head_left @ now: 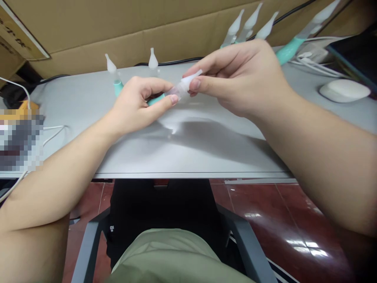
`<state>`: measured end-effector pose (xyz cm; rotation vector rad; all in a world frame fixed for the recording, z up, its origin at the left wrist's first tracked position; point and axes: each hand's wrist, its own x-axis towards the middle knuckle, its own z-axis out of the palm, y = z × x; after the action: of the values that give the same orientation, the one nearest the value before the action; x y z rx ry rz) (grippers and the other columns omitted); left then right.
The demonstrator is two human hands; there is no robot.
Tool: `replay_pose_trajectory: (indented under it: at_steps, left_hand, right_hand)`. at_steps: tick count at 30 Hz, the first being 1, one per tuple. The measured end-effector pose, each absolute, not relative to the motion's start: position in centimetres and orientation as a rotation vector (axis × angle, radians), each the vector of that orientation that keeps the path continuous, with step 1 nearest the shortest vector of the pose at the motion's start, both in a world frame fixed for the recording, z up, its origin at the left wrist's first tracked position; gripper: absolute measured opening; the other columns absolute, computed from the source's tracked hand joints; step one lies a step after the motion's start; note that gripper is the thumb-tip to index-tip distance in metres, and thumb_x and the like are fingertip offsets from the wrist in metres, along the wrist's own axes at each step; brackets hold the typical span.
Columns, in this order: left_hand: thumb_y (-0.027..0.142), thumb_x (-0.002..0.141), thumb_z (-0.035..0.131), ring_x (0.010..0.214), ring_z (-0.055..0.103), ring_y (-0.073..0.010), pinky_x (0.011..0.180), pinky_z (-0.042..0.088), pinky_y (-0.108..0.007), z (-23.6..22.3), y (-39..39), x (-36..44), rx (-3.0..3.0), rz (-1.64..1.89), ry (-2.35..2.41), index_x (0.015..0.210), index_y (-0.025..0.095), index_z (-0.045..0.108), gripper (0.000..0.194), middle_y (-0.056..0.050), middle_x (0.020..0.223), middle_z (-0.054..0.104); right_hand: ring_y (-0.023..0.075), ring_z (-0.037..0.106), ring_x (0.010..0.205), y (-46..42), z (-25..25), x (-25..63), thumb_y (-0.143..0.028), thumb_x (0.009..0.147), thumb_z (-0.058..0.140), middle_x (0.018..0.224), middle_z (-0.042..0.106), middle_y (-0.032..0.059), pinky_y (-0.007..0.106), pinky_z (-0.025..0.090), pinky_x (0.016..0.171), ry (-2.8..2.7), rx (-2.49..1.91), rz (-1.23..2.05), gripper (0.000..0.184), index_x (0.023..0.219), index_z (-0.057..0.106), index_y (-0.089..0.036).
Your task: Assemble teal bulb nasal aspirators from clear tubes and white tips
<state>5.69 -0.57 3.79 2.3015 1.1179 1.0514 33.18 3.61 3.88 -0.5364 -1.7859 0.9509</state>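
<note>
The left hand is grasping the teal-and-clear body of a dropper, the right hand is pinching its white tip, and the piece is tilting above the grey table, other droppers standing behind, near the cardboard.

No txt legible: dark print on cardboard & sm. white mark on blk trousers too unclear.
</note>
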Motion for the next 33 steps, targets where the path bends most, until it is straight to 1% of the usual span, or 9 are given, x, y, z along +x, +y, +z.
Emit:
replay_pose_trajectory:
  at_steps: [2, 6, 9, 13, 18, 20, 23, 25, 33]
  left_hand:
    - [0.089, 0.112, 0.082, 0.107, 0.086, -0.0354, 0.106, 0.076, -0.057, 3.9, -0.7, 5.7, 2.339, 1.037, 1.121, 0.108, 0.028, 0.089, 0.061, -0.005, 0.101, 0.092]
    - [0.074, 0.120, 0.071, 0.106, 0.086, -0.0326, 0.104, 0.076, -0.053, 3.8, -0.9, 5.6, 2.405, 1.024, 1.110, 0.113, 0.026, 0.094, 0.053, -0.005, 0.107, 0.093]
    - [0.083, 0.117, 0.076, 0.103, 0.084, -0.0330, 0.104, 0.076, -0.055, 3.4, -0.6, 5.5, 2.394, 1.068, 1.113, 0.110, 0.029, 0.093, 0.057, -0.005, 0.103, 0.092]
    - [0.097, 0.107, 0.085, 0.102, 0.081, -0.0343, 0.102, 0.076, -0.056, 2.9, 0.0, 5.3, 2.352, 1.081, 1.110, 0.105, 0.033, 0.093, 0.065, -0.004, 0.100, 0.092]
    - [0.087, 0.112, 0.086, 0.100, 0.081, -0.0335, 0.104, 0.076, -0.057, 2.8, 0.1, 5.3, 2.339, 1.089, 1.139, 0.105, 0.030, 0.092, 0.058, -0.003, 0.100, 0.091]
    - [0.080, 0.117, 0.083, 0.104, 0.083, -0.0330, 0.109, 0.076, -0.056, 3.1, -0.2, 5.3, 2.342, 1.045, 1.163, 0.108, 0.026, 0.092, 0.055, -0.004, 0.103, 0.091]
    - [0.068, 0.125, 0.075, 0.112, 0.085, -0.0314, 0.116, 0.074, -0.055, 3.6, -1.1, 5.3, 2.370, 0.964, 1.191, 0.118, 0.018, 0.091, 0.054, -0.006, 0.110, 0.091]
    - [0.062, 0.128, 0.072, 0.114, 0.086, -0.0300, 0.118, 0.074, -0.053, 3.9, -1.5, 5.3, 2.393, 0.932, 1.202, 0.121, 0.015, 0.091, 0.051, -0.007, 0.114, 0.091]
    - [0.058, 0.127, 0.073, 0.110, 0.083, -0.0288, 0.112, 0.074, -0.050, 3.8, -1.3, 5.1, 2.464, 0.920, 1.203, 0.114, 0.017, 0.090, 0.046, -0.009, 0.115, 0.091]
  right_hand:
    - [0.0219, 0.082, 0.080, 3.6, 3.9, 33.2, -0.031, 0.089, 0.114, 0.092, 0.093, 0.0030, 0.039, 0.068, 0.075, -1.784, -0.568, 0.898, 0.012, 0.096, 0.104, -0.032]
    - [0.0197, 0.080, 0.077, 3.4, 3.8, 33.4, -0.022, 0.093, 0.111, 0.091, 0.094, 0.0028, 0.037, 0.065, 0.071, -1.801, -0.567, 0.855, 0.012, 0.099, 0.106, -0.032]
    - [0.0226, 0.086, 0.081, 2.9, 3.9, 33.5, -0.021, 0.094, 0.113, 0.095, 0.096, 0.0022, 0.038, 0.069, 0.075, -1.795, -0.577, 0.808, 0.014, 0.099, 0.107, -0.032]
    - [0.0240, 0.090, 0.087, 2.2, 4.2, 33.5, -0.011, 0.096, 0.111, 0.099, 0.098, 0.0009, 0.038, 0.072, 0.077, -1.814, -0.598, 0.736, 0.023, 0.100, 0.107, -0.033]
    - [0.0224, 0.090, 0.087, 1.7, 4.5, 33.5, -0.007, 0.097, 0.109, 0.099, 0.098, -0.0008, 0.035, 0.072, 0.076, -1.830, -0.631, 0.647, 0.025, 0.101, 0.108, -0.032]
    - [0.0231, 0.093, 0.091, 1.2, 4.7, 33.6, -0.009, 0.099, 0.109, 0.101, 0.098, -0.0012, 0.035, 0.076, 0.081, -1.858, -0.665, 0.618, 0.022, 0.104, 0.107, -0.031]
    - [0.0248, 0.096, 0.107, 0.1, 5.4, 33.7, -0.025, 0.111, 0.108, 0.111, 0.099, -0.0040, 0.038, 0.081, 0.099, -1.926, -0.828, 0.602, 0.010, 0.113, 0.106, -0.034]
    - [0.0260, 0.097, 0.114, -0.5, 5.8, 33.6, -0.031, 0.115, 0.107, 0.116, 0.099, -0.0052, 0.039, 0.082, 0.105, -1.947, -0.897, 0.608, 0.005, 0.114, 0.105, -0.036]
    - [0.0295, 0.097, 0.114, -0.1, 5.9, 33.6, -0.030, 0.110, 0.108, 0.113, 0.099, -0.0055, 0.045, 0.084, 0.107, -1.943, -0.889, 0.696, 0.008, 0.107, 0.105, -0.036]
